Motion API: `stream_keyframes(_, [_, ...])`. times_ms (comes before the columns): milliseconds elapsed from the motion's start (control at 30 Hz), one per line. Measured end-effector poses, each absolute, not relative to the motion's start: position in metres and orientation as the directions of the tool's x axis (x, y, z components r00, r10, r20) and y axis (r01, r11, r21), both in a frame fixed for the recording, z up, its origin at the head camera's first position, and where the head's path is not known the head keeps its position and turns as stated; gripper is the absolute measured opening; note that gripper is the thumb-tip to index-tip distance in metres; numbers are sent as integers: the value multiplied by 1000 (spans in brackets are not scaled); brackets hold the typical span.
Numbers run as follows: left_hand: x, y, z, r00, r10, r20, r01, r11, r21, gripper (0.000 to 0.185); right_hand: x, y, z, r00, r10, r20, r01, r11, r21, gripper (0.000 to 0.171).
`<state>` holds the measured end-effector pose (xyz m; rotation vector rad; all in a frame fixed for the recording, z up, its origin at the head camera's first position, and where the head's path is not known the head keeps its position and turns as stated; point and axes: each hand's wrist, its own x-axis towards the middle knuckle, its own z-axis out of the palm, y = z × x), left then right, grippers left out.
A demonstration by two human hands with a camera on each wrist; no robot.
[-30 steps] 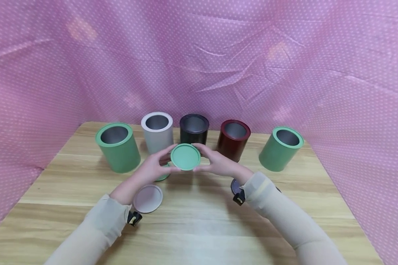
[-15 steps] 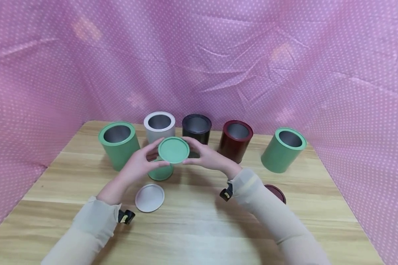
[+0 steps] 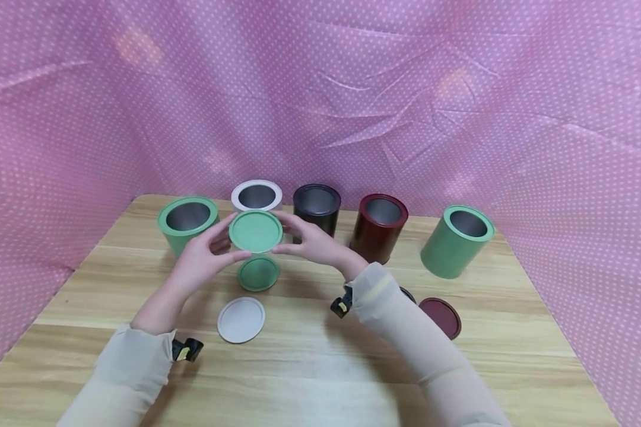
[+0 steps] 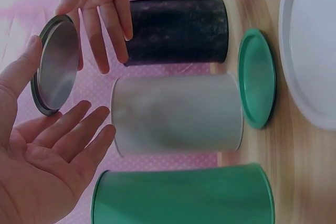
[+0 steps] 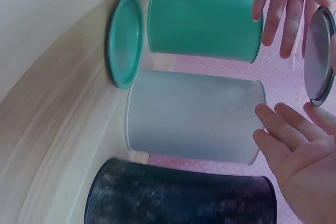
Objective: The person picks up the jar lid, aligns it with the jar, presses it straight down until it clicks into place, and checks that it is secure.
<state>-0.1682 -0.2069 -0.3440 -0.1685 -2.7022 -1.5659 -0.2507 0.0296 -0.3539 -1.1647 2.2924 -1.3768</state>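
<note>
Green lid shifted left toward white can; both hands' fingers pinching its rim.

wooden table | five open tins in a row | loose lids: green, white, maroon, possibly one dark

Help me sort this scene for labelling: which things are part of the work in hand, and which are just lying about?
In hand:
green lid, held between left hand and right hand
left green tin, nearest

Lying about:
second green lid
white lid
dark red lid
white tin
black tin
dark red tin
right green tin
</note>
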Motion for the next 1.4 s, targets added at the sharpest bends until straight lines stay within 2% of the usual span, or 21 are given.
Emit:
stream_keyframes(233, [-165,-219,-337,-993,61,104,120,451,884,89,-255,8,-352,-671,-712,207,-481,205,-852,69])
stream_keyframes(533, [-162,-237,-331,-987,-14,163,137,466,874,86,-256,-21,-347,-674,-700,235,-439,123,-890,64])
stream_keyframes(967, [-163,-261,-328,-978,-117,175,85,539,838,87,-256,-63,-344,-720,-653,235,-430,153,-890,72])
stream_keyframes(1200, [-165,-276,-329,-976,-167,143,26,557,830,86,-259,-83,-346,-741,-631,229,-419,169,-892,69])
stream_keyframes(1400, [-174,-285,-333,-978,-148,145,34,576,817,87,-264,-91,-350,-738,-628,248,-437,163,-885,67])
